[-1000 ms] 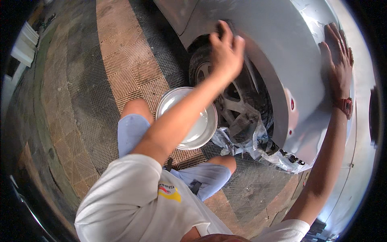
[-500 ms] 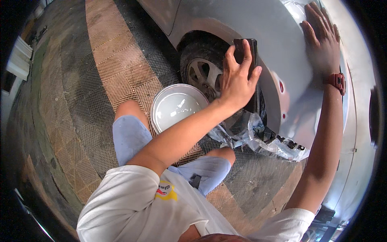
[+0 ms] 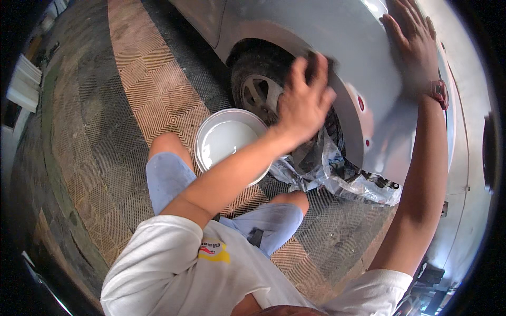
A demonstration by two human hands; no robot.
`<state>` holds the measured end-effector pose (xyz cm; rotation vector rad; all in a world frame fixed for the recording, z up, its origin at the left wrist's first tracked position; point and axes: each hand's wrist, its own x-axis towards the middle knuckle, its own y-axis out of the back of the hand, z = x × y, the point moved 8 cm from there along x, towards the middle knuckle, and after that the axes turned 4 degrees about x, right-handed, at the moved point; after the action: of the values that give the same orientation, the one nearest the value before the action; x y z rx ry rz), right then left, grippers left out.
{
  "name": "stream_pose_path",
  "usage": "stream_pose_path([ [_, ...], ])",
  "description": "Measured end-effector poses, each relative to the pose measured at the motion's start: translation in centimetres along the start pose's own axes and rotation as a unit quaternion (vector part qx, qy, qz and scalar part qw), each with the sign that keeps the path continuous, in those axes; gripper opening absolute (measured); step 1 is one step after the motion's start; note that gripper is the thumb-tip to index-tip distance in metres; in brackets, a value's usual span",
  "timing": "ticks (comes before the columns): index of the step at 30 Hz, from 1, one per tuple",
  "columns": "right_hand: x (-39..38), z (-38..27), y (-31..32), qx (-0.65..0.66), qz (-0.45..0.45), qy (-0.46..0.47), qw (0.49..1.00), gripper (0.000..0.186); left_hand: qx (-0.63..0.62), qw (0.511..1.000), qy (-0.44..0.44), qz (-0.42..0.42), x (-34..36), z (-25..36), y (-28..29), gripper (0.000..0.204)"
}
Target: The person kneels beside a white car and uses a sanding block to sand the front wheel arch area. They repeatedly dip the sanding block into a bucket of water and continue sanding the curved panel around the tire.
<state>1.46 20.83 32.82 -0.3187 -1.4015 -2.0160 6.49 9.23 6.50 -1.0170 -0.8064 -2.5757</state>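
From here, the left hand's grip (image 3: 303, 108) curls over a dark block (image 3: 310, 63); right hand (image 3: 414, 34) spread on grey car (image 3: 363, 68); white shirt (image 3: 158, 263) bears lettering (image 3: 212, 245).

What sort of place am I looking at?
Probably a car body repair workshop: a grey car with patchy paint, crumpled plastic sheeting by its wheel, and a bucket of pale liquid on the textured floor.

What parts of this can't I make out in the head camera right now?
All in the head view:
Dark block: blurred, partly covered by the left hand, also blurred.
Wheel: partly hidden by that hand and the plastic sheeting.
Basin: one side hidden by the left forearm.
Right hand: palm faces away.
Grey car: cut off by the top edge.
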Motion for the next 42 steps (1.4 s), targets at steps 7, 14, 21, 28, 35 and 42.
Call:
stream_pose_path([
  [7,0.2,0.4,0.4,0.003,0.015,-0.004,1.0,0.064,-0.081,0.975,0.202,0.054,4.2,-7.8,1.1,0.083],
  [14,-0.2,-0.2,0.7,0.019,0.024,0.003,1.0,0.061,-0.078,0.99,0.12,-0.003,0.6,-4.1,0.3,0.081],
  [21,-0.3,-1.3,1.3,0.061,0.024,0.022,0.998,0.058,-0.063,0.993,0.095,0.023,-1.8,0.6,-0.9,0.085],
  [28,-0.4,-0.1,0.7,0.021,0.034,0.015,0.999,0.059,-0.095,0.965,0.245,0.013,5.1,-9.9,1.3,0.085],
  [35,0.3,1.6,-2.5,-0.012,0.11,0.109,0.988,0.058,-0.067,0.993,0.09,0.033,0.0,-0.6,0.3,0.086],
  [42,1.2,3.2,-3.6,-0.063,0.14,0.141,0.978,0.057,-0.068,0.955,0.288,0.008,7.6,-15.3,2.8,0.084],
])
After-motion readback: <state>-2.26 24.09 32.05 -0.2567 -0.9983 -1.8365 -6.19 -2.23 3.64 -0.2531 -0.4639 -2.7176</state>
